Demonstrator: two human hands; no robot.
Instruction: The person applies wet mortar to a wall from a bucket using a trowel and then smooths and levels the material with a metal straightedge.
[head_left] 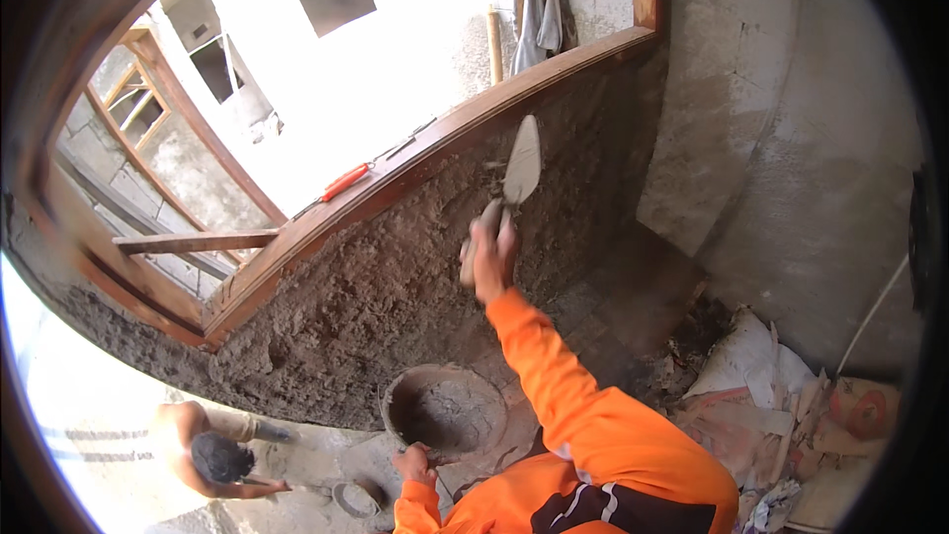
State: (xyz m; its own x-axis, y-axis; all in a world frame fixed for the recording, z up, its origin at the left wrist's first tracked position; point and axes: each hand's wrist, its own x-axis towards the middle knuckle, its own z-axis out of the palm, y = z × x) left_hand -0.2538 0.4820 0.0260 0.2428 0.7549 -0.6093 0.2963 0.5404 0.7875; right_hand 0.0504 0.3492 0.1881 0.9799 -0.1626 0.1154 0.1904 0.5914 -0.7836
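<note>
Right hand (489, 255) gripping trowel (518, 174) by handle, blade against wet plaster just below window sill (435, 153); left hand (415, 462) holding rim of mortar pan (445, 409), lower down; mortar likely heavy, sloppy; trowel stiff, light.

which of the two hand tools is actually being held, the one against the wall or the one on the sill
The trowel, gripped by the right hand against the mortared wall; the orange-handled tool lies untouched on the sill.

The trowel (521, 166) sits in the right hand (491, 257) against the wall (395, 277), below the window frame (435, 153); the pan (445, 412), at six o'clock from it, rests in the left hand (415, 460); rubble (781, 405) lies at four o'clock
</note>
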